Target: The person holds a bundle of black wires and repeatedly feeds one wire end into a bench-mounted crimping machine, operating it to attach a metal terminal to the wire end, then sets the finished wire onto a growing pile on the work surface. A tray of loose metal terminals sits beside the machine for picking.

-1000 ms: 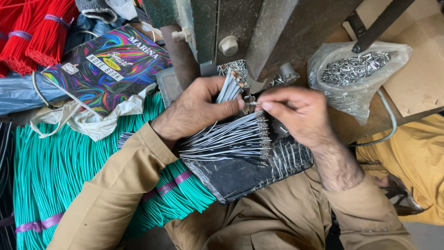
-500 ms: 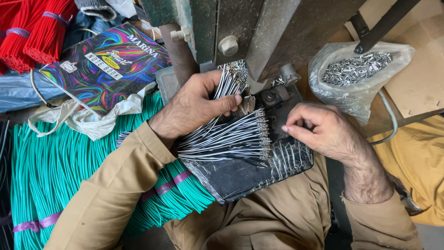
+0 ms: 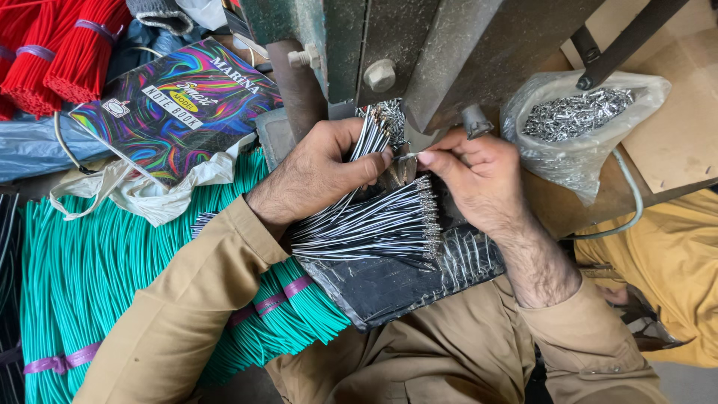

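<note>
Right hand (image 3: 471, 176) pinches one black-and-white wire (image 3: 407, 155) beneath the press (image 3: 419, 45) (left hand (image 3: 321, 168) grips a few more), with many terminal-tipped wires (image 3: 366, 228) piled below it.

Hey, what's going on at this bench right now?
A person is working through cut wires at a metal press. The left hand grips a bundle of black-and-white wires, fanned over a dark sheet on the lap. The right hand pinches a single wire end just under the press. A clear bag of small metal terminals sits at the right; teal wire bundles lie left.
</note>
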